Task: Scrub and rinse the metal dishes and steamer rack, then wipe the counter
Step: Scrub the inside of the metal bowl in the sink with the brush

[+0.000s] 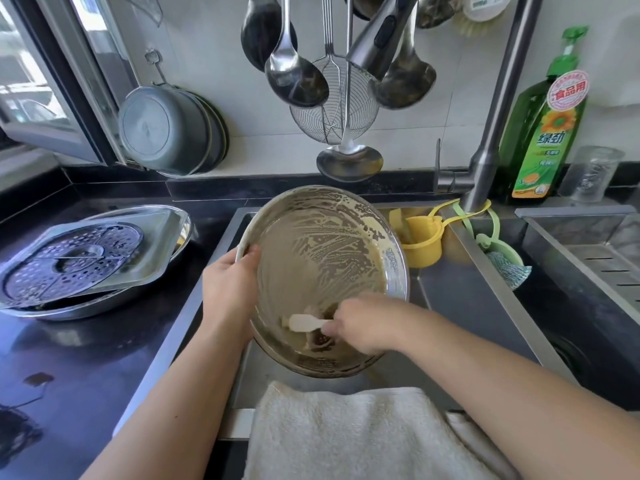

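A round metal dish (322, 251) smeared with pale batter is tilted over the sink (460, 292). My left hand (230, 289) grips its left rim. My right hand (363, 323) holds a small white scraper (304, 322) against the dish's lower inside. On the black counter (86, 358) at the left, a perforated steamer rack (69, 261) lies on a rectangular metal tray (152, 258), which rests on another round metal dish (83, 308).
A white towel (346, 434) drapes over the sink's front edge. The faucet (498, 109) rises at the right, beside a green dish soap bottle (547, 133) and a glass cup (588, 174). Ladles and a wire skimmer (332, 112) hang above. Yellow cup (422, 240) and a scrubber (509, 268) hang in the sink.
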Tool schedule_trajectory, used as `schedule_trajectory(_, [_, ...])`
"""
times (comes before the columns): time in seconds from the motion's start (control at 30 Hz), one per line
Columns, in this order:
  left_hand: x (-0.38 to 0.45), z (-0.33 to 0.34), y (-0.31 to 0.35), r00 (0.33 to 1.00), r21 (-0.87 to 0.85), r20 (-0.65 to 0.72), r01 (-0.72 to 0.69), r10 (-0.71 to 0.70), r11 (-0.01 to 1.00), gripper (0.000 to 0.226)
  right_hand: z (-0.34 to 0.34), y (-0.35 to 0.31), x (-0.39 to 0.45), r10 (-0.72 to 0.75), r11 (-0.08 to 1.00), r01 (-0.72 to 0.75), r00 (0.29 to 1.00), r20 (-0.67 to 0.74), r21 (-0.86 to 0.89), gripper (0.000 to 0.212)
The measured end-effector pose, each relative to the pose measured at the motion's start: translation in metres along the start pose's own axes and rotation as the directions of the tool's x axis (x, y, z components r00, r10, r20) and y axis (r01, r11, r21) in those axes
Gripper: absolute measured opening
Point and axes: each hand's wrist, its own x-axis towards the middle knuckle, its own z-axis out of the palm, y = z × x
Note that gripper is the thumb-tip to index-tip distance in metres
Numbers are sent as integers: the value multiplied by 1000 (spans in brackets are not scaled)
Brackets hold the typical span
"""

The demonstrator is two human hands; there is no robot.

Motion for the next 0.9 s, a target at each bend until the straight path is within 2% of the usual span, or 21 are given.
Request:
schedule_trajectory(0.1, [2,-3,0,999,13,-2,-49,49,999,21,-10,30,-1,183,976,-178,983,28,-129,33])
schedule_trajectory(0.17, [3,-4,0,998,15,-10,-62,63,998,25,-11,36,-8,288,945,-274,955,63,-177,38])
schedule_trajectory(0.23, [2,-1,0,998,45,8,-67,67,997,26,-8,26,-8,259,954,-251,965,34,-162,42])
schedule_trajectory(0.33, [-6,7,1,997,135,54,-59,52,989,46,0,5,2,100,994,-102,994,-44,-45,42])
schedule_trajectory(0.37, [-6,7,1,997,142,62,-50,42,989,48,1,4,5,87,996,-87,995,-46,-3,43])
schedule_trajectory(0.43, [-4,4,1,998,107,55,-42,36,993,44,2,12,5,121,993,-121,993,5,-5,40])
schedule_trajectory(0.53, [2,-1,2,998,58,8,-63,62,996,30,1,24,-1,209,974,-202,976,58,-105,26])
schedule_trajectory(0.63, [2,2,0,998,64,29,-65,63,996,30,-1,15,5,163,986,-160,984,-67,42,45])
schedule_trajectory(0.7, [-1,4,-1,998,96,41,-45,42,994,37,-2,7,10,129,984,-119,989,-71,134,48])
schedule_trajectory(0.73, [-1,4,-1,998,104,44,-41,37,994,40,-1,9,11,134,984,-130,991,-28,125,49])
schedule_trajectory(0.8, [-2,2,1,998,94,48,-34,30,995,32,-2,20,7,189,981,-192,980,62,39,46])
schedule_trajectory(0.9, [0,1,3,999,53,30,-46,45,998,25,-4,32,4,245,969,-245,968,53,-5,47])
